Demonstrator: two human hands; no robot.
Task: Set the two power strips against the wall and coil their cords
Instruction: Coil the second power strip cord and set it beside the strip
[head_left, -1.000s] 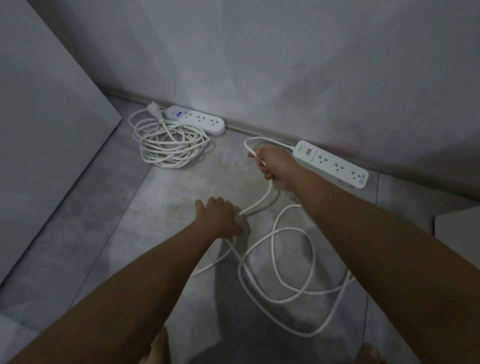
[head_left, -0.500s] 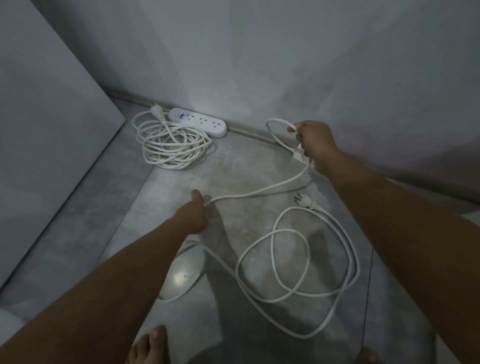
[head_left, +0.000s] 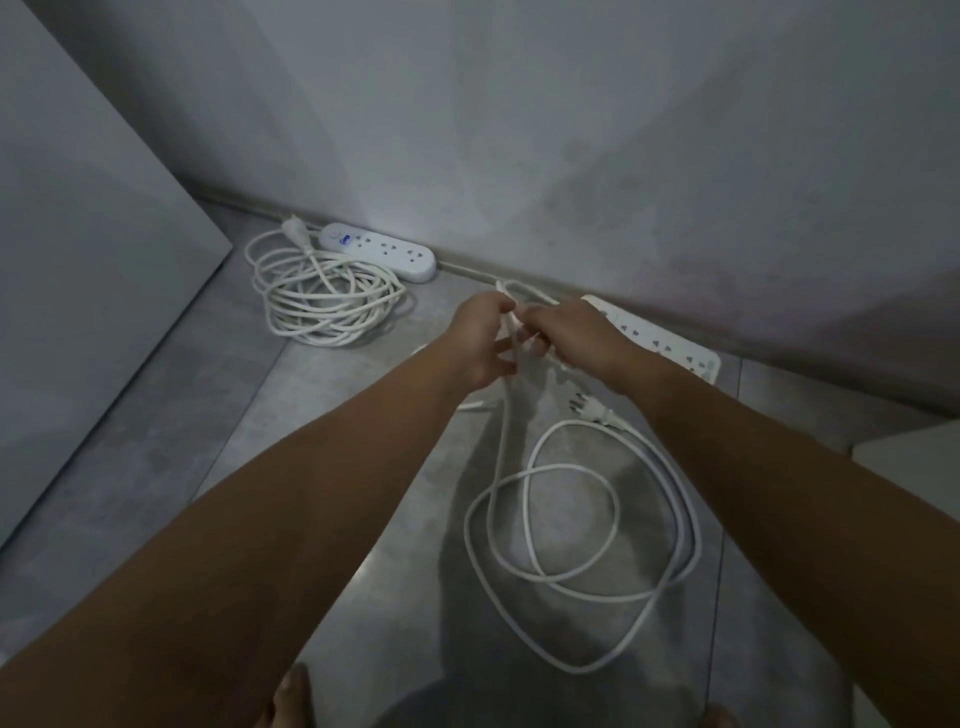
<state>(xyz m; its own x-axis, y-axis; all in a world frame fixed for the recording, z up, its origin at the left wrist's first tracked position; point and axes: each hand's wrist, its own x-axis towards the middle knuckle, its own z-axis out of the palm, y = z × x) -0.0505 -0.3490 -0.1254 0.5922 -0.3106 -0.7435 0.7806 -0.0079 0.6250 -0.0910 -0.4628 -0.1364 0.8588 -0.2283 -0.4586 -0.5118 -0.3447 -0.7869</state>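
Grey floor (head_left: 311, 467) by wall (head_left: 571, 156): my L hand (head_left: 480, 338) & R hand (head_left: 574, 340) both grip cord (head_left: 502, 441); slack lies at 6 o'clock, nearer R.

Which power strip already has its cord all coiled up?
The rounded power strip at the left, with the blue mark: its coiled cord lies bundled beside it. The flat power strip at the right has a loose cord.

Home room corner: tiled floor (head_left: 208, 441), grey wall (head_left: 519, 130)
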